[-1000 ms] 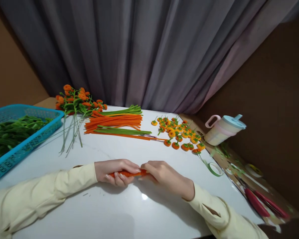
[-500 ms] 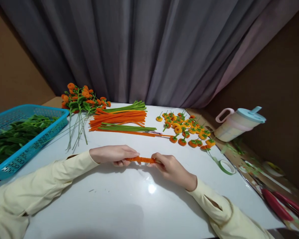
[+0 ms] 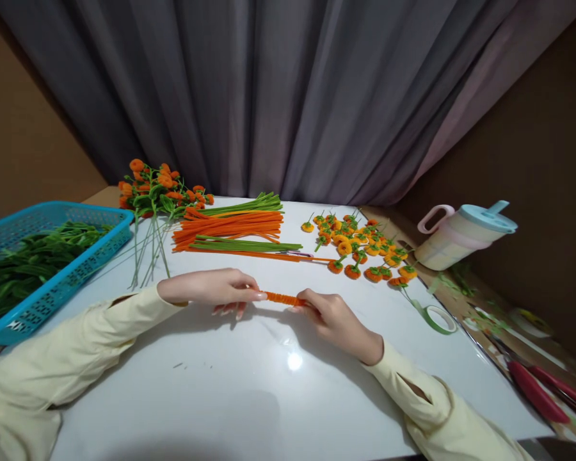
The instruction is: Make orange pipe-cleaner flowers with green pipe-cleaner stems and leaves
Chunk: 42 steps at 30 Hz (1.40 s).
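A tightly coiled orange pipe cleaner [image 3: 282, 298] stretches between my two hands, just above the white tabletop. My left hand [image 3: 221, 287] pinches its left end between thumb and index finger, the other fingers hanging loose below. At the right end, my right hand [image 3: 333, 317] is closed on the coil with fingers curled, hiding that tip. Behind the hands lie a pile of straight orange pipe cleaners [image 3: 230, 227] and green ones [image 3: 249, 245]. Small orange and yellow pipe cleaner flower heads [image 3: 352, 246] are spread to their right.
Long-stemmed orange flowers [image 3: 166, 182] lie at the back left. A blue basket [image 3: 57, 278] of green leaves stands at the left. To the right are a roll of green tape [image 3: 439, 320], a tumbler [image 3: 454, 246] and red-handled pliers [image 3: 537, 390]. A grey curtain [image 3: 269, 96] hangs behind.
My left hand has shifted slightly left and up, its lower fingers spreading away from the coil. The coil now slopes down to the right, still held at both ends.
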Each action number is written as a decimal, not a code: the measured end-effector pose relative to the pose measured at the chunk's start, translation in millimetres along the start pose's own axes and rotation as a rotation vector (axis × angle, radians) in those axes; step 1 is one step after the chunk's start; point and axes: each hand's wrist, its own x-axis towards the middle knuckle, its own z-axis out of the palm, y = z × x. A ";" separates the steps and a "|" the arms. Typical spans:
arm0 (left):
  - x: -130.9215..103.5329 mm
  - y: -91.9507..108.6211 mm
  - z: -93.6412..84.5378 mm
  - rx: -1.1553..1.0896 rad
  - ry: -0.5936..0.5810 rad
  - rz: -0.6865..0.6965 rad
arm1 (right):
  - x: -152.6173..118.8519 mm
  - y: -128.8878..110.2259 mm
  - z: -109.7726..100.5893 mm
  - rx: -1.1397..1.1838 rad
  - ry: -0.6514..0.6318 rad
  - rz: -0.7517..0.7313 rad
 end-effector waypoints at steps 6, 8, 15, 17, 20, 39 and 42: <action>-8.5 5.3 -2.4 0.303 0.269 0.181 | 1.2 1.3 1.2 0.108 0.077 0.028; -8.1 2.2 1.7 0.483 0.318 0.281 | 1.6 0.8 1.5 0.131 0.084 0.015; -6.4 -5.4 4.6 0.735 0.335 0.359 | 2.3 -1.3 -2.4 0.174 0.056 0.011; -6.3 -2.8 4.8 0.709 0.312 0.349 | 2.3 -2.3 -4.2 0.211 0.058 0.033; -5.3 0.4 8.0 0.649 0.299 0.337 | 1.7 -4.1 -5.5 0.305 0.090 0.102; 0.5 -2.5 28.7 0.617 0.259 0.390 | 2.6 -15.2 -1.3 0.722 0.105 0.351; 1.5 -3.8 33.4 0.640 0.233 0.399 | 2.9 -18.1 1.1 0.688 0.098 0.333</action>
